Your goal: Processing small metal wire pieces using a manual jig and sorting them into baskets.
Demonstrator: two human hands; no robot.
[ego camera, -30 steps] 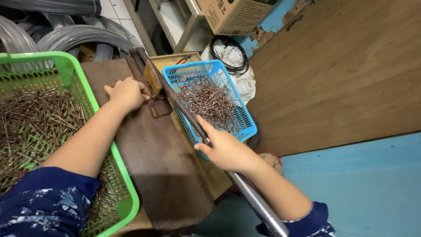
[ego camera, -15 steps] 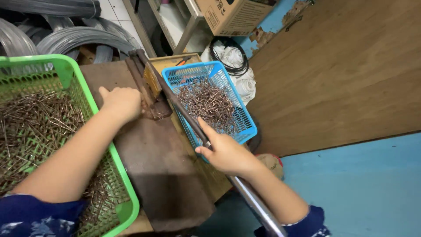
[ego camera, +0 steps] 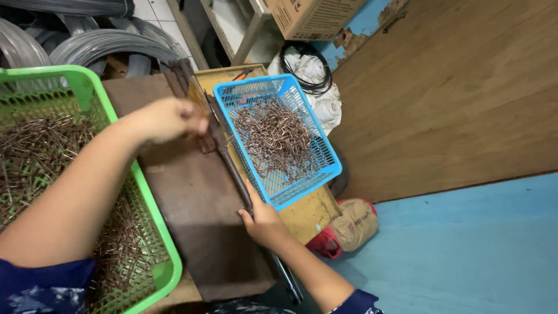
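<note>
The long dark metal lever (ego camera: 229,163) lies diagonally on the rusty brown steel plate (ego camera: 192,215) of the table, its long axis running from the far left toward the person; the right hand (ego camera: 264,218) is closed around its near part, while the left hand (ego camera: 168,119) is curled shut at its far end, whether it pinches something small I cannot tell. Just right of the lever stands a blue plastic basket (ego camera: 311,174) of bent brown wire hooks (ego camera: 276,136), and left of the plate a green plastic basket (ego camera: 157,232) holds straight rusty wire pieces (ego camera: 35,151).
</note>
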